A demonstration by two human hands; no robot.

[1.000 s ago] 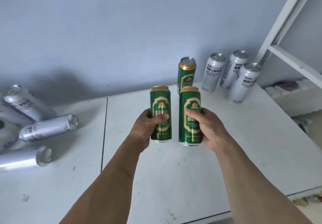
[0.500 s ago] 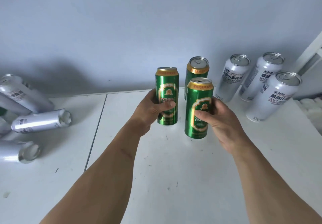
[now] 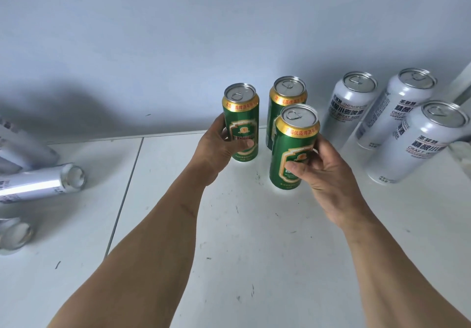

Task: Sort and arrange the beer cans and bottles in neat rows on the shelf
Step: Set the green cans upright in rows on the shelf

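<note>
Both green cans have come forward and down since a moment ago and now sit by the third green can [image 3: 286, 103] near the wall, so a green row is forming beside the white cans [image 3: 353, 108]. The left hand [image 3: 219, 149] holds the left green can [image 3: 240, 123], the right hand [image 3: 323, 172] holds the front green can [image 3: 293, 146]; both look upright, glossy, unopened, low on the shelf [image 3: 254, 251].
</note>
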